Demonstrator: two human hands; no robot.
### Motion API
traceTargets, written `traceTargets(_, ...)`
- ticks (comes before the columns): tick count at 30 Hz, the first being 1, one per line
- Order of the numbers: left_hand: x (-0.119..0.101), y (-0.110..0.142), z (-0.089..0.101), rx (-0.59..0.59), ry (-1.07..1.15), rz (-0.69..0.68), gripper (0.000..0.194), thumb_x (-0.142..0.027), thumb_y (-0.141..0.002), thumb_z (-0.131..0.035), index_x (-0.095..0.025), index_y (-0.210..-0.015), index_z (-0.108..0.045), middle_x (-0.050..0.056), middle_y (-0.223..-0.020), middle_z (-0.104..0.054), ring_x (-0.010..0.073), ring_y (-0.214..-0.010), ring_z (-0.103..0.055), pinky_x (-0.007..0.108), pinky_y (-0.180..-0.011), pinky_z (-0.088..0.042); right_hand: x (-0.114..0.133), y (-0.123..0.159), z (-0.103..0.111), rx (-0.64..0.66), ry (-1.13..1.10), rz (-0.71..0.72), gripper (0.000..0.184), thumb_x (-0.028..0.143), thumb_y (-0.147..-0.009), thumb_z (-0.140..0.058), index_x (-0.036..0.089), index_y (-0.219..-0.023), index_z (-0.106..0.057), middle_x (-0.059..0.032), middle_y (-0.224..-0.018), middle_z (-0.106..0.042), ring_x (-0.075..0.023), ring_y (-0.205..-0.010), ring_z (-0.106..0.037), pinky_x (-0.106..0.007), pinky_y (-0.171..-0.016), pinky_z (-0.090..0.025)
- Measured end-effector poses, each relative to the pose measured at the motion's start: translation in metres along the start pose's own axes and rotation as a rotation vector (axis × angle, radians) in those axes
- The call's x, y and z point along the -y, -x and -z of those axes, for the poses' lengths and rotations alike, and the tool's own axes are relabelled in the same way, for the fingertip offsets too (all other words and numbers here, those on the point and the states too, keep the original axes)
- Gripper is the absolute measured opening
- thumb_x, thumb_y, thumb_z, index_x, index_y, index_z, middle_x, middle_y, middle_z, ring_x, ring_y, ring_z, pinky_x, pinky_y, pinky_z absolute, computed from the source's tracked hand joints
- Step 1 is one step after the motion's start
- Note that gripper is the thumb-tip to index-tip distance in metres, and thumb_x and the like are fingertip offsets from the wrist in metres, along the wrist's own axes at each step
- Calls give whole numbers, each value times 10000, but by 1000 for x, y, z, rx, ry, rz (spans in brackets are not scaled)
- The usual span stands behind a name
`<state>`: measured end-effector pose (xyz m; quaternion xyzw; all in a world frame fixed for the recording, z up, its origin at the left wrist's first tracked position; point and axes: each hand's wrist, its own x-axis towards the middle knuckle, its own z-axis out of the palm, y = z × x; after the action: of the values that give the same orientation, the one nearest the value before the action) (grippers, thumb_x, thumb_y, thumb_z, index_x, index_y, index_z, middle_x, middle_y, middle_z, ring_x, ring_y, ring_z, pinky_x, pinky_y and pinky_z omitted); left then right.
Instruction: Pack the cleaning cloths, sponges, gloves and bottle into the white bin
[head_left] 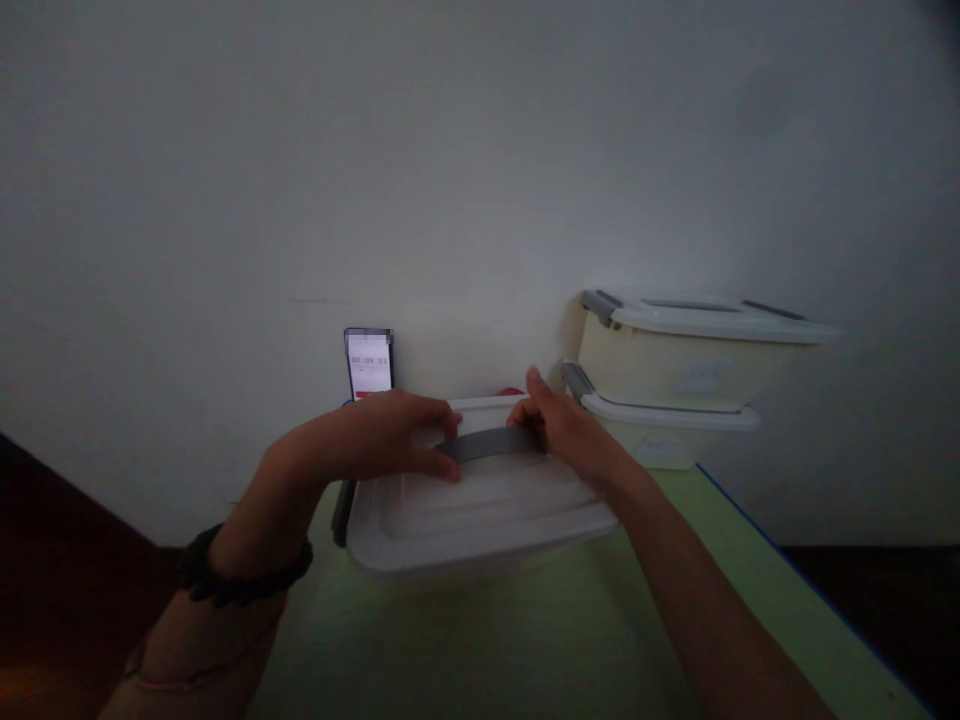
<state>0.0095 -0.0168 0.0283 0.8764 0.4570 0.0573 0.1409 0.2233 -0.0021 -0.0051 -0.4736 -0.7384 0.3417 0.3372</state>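
A white lidded storage box [480, 520] is in front of me, with a grey carrying handle [491, 443] across the top of its lid. The thumb and fingers of my left hand [382, 435] close around the handle's left end. At the other end, my right hand [562, 425] has its fingers curled around the handle, its thumb pointing up. A dark latch [343, 512] shows on the box's left side. The inside of the box is hidden by the lid.
Two similar white boxes with grey latches, an upper box [690, 360] and a lower box [667, 435], are stacked at the right by the wall. A phone [370, 362] showing a timer leans against the wall. The green table [480, 650] has a blue right edge. Something red [511, 391] peeks out behind the lid.
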Motion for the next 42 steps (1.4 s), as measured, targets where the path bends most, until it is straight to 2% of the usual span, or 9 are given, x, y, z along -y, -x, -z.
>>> traceTargets(4, -7, 0, -3, -29, -128, -7, 450, -541, -754, -477, -242, -1074, -581, 50, -957, -666, 211, -849, -599, 279, -712, -415, 1, -1, 0, 4, 75, 28, 603, 525, -881, -192, 169, -598, -587, -3, -560, -517, -118, -542, -455, -261, -584, -326)
traceTargets(9, -8, 1, -3, -11, -169, -48, 407, -491, -806, -425, -229, -1085, -563, 56, -908, -664, 192, -782, -597, 261, -661, -404, -1, -1, 0, 19, 120, 122, 451, 353, -906, -243, 161, -681, -584, -18, -672, -567, -118, -616, -487, -251, -621, -355)
traceTargets(14, -8, 1, -3, 11, -187, -67, 358, -435, -848, -377, -210, -1060, -558, 53, -835, -648, 179, -700, -579, 255, -600, -388, -5, 2, 5, 204, 264, 247, 179, 305, -807, -470, 174, -851, -584, -8, -746, -588, -129, -661, -513, -236, -597, -376)
traceTargets(17, -8, 2, -4, 3, -195, -59, 350, -430, -852, -374, -216, -1066, -551, 48, -830, -642, 177, -699, -574, 256, -601, -386, -6, 3, 8, 297, 301, 313, 241, 242, -749, -541, 187, -981, -572, -22, -878, -609, -143, -762, -537, -243, -671, -396)
traceTargets(19, -8, 2, -4, 4, -187, -54, 351, -428, -853, -373, -216, -1069, -550, 46, -830, -642, 175, -696, -574, 255, -603, -387, -6, 2, 8, 310, 332, 336, 247, 215, -742, -544, 182, -985, -576, -29, -911, -610, -149, -795, -539, -250, -700, -395)
traceTargets(25, -7, -1, -1, -16, -107, -27, 397, -506, -813, -408, -228, -1040, -578, 39, -931, -654, 191, -817, -588, 267, -681, -407, -6, 1, 9, 299, 303, 283, 247, 375, -820, -477, 183, -948, -565, -22, -850, -592, -144, -726, -527, -239, -610, -388)
traceTargets(32, -7, 0, 1, -15, -96, 3, 471, -559, -751, -474, -241, -1084, -568, 41, -1028, -647, 217, -905, -584, 297, -759, -414, -6, 2, 8, 260, 326, 328, 229, 369, -844, -453, 189, -936, -559, -21, -846, -583, -145, -762, -526, -246, -661, -383)
traceTargets(37, -8, 1, 1, 4, -101, 18, 420, -524, -761, -484, -272, -1086, -568, 37, -1023, -653, 216, -888, -598, 295, -741, -429, -7, 2, 6, 249, 337, 324, 223, 367, -787, -538, 184, -908, -580, -16, -809, -593, -140, -720, -531, -240, -627, -384)
traceTargets(42, -16, 8, -1, 53, -62, 36, 467, -522, -786, -448, -263, -1171, -505, 55, -1094, -628, 216, -905, -605, 294, -741, -451, -4, 4, 3, 232, 343, 311, 215, 347, -752, -585, 179, -887, -587, -11, -791, -596, -130, -688, -526, -233, -608, -384)
